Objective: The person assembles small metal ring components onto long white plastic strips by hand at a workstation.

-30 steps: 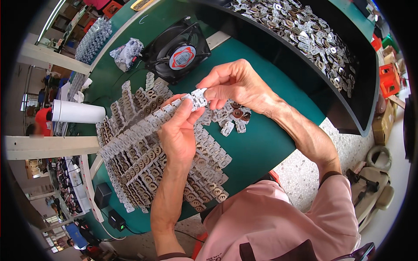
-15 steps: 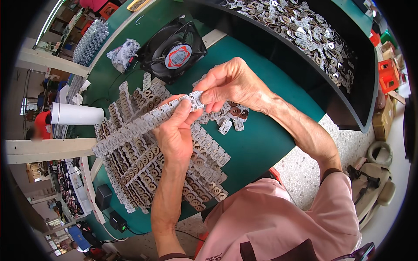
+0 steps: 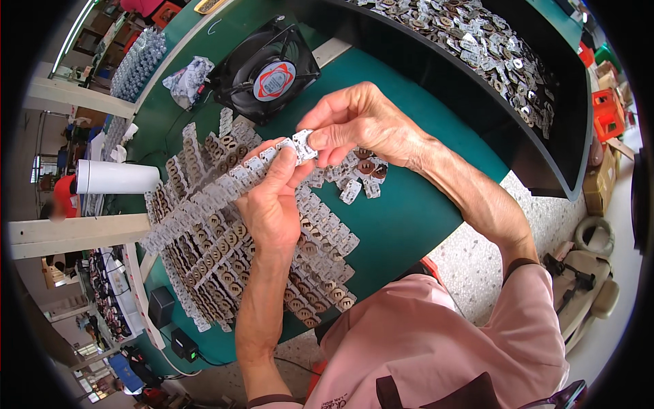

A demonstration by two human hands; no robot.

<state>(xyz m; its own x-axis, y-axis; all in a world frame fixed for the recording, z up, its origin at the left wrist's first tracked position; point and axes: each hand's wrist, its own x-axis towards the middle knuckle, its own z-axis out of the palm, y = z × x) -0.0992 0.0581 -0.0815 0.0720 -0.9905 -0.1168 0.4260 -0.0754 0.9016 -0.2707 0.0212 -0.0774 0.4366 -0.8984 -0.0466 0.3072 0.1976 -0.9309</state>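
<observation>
My left hand (image 3: 271, 208) is closed round the upper end of a long strip of small whitish parts (image 3: 204, 198), its thumb lying on top. The strip slants down to the left over a layered pile of similar strips (image 3: 228, 262), many showing round brown discs. Between the thumb and fingers of my right hand (image 3: 361, 126) is one small whitish plate (image 3: 304, 144), pinched at the strip's upper end. I cannot tell whether the plate is joined to the strip. Several loose plates (image 3: 350, 191) and brown discs (image 3: 366, 165) lie just beneath my right hand on the green table.
A black fan (image 3: 269, 75) stands beyond my hands, with a crumpled plastic bag (image 3: 189, 82) to its left. At the far right, a large black bin (image 3: 422, 82) holds a heap of similar parts. A white cylinder (image 3: 117, 177) and a cream post (image 3: 82, 234) border the left side.
The whole view has shifted slightly. My right hand and the plate it pinches have moved a little up and left, while my left hand keeps its hold on the strip.
</observation>
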